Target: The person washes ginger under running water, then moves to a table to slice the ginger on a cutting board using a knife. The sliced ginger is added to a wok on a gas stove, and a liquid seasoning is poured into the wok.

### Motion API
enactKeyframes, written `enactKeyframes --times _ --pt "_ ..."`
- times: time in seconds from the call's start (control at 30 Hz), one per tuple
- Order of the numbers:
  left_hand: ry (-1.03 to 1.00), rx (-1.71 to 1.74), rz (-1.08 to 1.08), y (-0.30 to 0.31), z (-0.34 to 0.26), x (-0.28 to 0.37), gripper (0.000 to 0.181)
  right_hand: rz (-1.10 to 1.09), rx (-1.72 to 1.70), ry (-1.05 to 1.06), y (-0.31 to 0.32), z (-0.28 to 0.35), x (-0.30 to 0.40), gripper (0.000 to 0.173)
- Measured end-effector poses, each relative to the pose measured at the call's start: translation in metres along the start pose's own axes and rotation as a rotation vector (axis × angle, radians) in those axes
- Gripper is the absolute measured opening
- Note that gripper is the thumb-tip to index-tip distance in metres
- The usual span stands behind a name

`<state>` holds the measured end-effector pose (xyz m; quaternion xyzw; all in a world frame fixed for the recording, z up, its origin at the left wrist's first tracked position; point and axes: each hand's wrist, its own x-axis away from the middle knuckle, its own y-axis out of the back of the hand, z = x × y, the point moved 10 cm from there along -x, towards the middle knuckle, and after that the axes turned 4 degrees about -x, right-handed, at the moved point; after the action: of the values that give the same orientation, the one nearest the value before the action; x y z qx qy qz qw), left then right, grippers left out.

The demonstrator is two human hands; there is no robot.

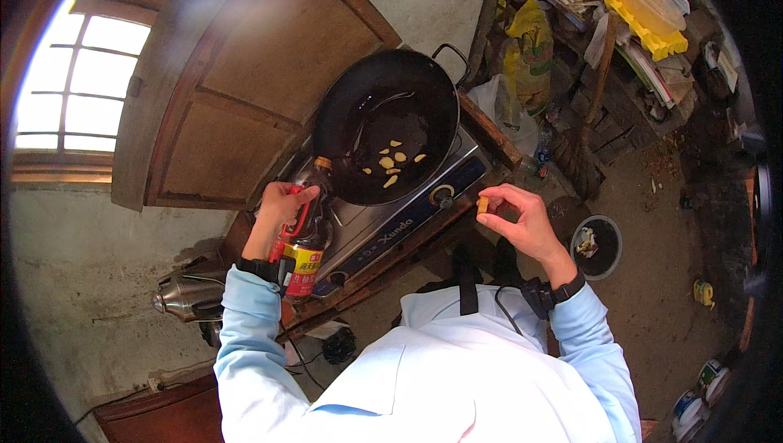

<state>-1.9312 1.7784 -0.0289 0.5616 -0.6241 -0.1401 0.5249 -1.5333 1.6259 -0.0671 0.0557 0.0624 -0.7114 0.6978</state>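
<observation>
My left hand [286,203] is closed round the red handle of a soy sauce bottle [304,259], which stands upright beside the wok at the left of the gas stove [391,230]. An orange-brown cap or inner ring shows at the bottle's mouth. To the right of the stove, my right hand [517,216] pinches a small yellow-brown cap [482,205] between thumb and fingers. A black wok [367,106] sits on the stove, with several pale slices [386,163], perhaps garlic or ginger, and a dark shine of liquid or oil in it.
Wooden panels [269,51] lean behind the stove. At the left is a metal kettle [192,297]. A round bin [596,221] stands on the floor at the right, below a cluttered pile with a yellow bag [530,57] and a yellow egg tray [636,21].
</observation>
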Motion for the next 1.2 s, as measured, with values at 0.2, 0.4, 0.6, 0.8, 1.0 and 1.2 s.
enactKeyframes --times 0.2,0.4,0.6,0.8,1.0,1.2 --pt "0.008 0.016 -0.023 0.002 0.004 -0.003 0.039 0.003 0.009 -0.005 0.0 -0.001 0.0 0.032" --pt "0.012 0.067 0.024 -0.001 0.007 -0.005 0.037 0.001 0.019 -0.004 0.0 -0.002 -0.001 0.032" --pt "0.028 0.095 -0.011 0.001 0.003 0.002 0.035 0.015 -0.004 -0.03 -0.001 -0.005 0.0 0.033" --pt "-0.053 0.169 -0.119 0.008 -0.011 0.019 0.031 -0.006 -0.145 -0.116 0.0 -0.012 0.006 0.033" --pt "-0.14 0.41 -0.13 0.008 -0.017 0.032 0.029 0.009 -0.366 -0.225 0.002 -0.019 0.016 0.032" --pt "-0.16 0.469 -0.11 0.004 -0.014 0.042 0.029 0.01 -0.471 -0.242 0.007 -0.016 0.023 0.032"
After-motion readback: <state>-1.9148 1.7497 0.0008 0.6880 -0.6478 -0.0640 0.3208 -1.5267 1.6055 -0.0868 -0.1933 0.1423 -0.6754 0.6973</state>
